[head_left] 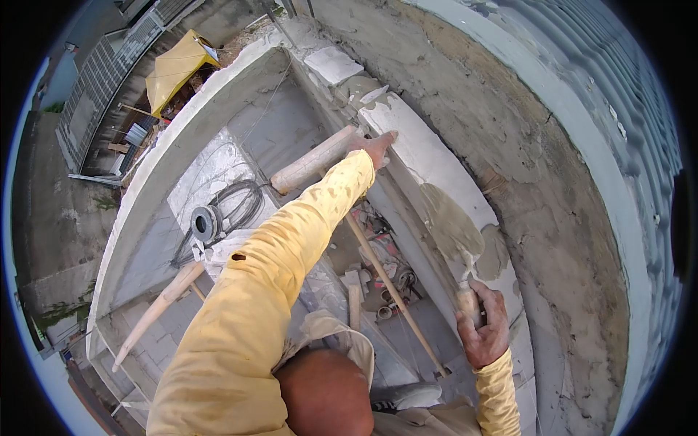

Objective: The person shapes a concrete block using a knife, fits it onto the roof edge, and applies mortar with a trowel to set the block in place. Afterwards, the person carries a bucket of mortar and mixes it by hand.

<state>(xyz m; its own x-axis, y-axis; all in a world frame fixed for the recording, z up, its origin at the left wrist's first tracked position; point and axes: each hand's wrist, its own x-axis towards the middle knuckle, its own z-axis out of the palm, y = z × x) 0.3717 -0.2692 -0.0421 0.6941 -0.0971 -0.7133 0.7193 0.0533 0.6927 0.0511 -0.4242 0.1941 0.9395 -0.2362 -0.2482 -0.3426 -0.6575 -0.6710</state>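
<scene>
My right hand (pixel 486 327) is closed round the wooden handle of a trowel (pixel 451 225). Its mortar-smeared blade lies over the pale top of the narrow wall (pixel 411 149). A patch of wet grey mortar (pixel 494 251) sits beside the blade. My left arm, in a yellow sleeve, stretches far forward. At its end my left hand (pixel 374 147) rests at the wall's inner edge with a finger extended onto the top; its other fingers are partly hidden. A thick round wooden pole (pixel 313 161) ends close to that hand.
A coil of dark cable (pixel 236 203) lies on a silvery board (pixel 218 171) at left. A thin wooden pole (pixel 392 287) slants above a deep gap with pipes and debris. Rough plaster (pixel 567 240) and corrugated roofing (pixel 618 80) run along the right. A yellow tarp (pixel 174 69) stands far below.
</scene>
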